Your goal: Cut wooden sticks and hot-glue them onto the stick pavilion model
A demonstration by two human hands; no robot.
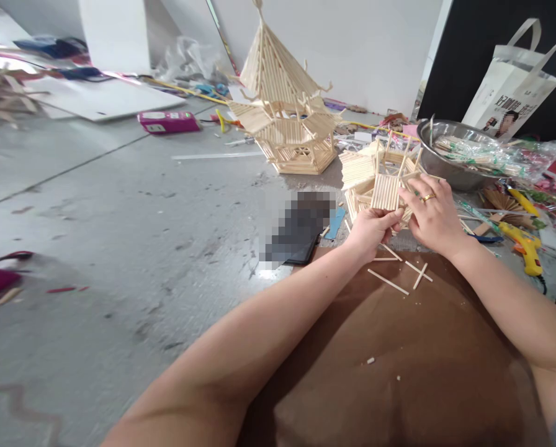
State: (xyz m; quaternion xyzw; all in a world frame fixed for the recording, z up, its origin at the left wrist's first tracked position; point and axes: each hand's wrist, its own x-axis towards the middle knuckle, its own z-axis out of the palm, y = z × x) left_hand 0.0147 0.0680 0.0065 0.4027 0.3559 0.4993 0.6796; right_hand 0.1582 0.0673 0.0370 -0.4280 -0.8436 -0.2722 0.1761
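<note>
A small panel of wooden sticks [385,191] laid side by side is pinched at its lower edge by my left hand [373,231]. My right hand [434,214] has its fingertips on the panel's right edge, fingers bent over it. Just behind stands a partly built stick model [359,171] with thin upright posts, partly covered by my hands and the panel. Several loose sticks [388,281] lie on the brown cloth [422,354] below my wrists. Farther back rises a pagoda-like stick model [290,118] with a pointed roof.
A dark phone [301,233] lies left of my left hand. At the right are a metal bowl [464,174] of wrapped sticks, a yellow glue gun [522,245] and a white tote bag [511,93]. A purple box [169,121] sits on the grey floor [120,261].
</note>
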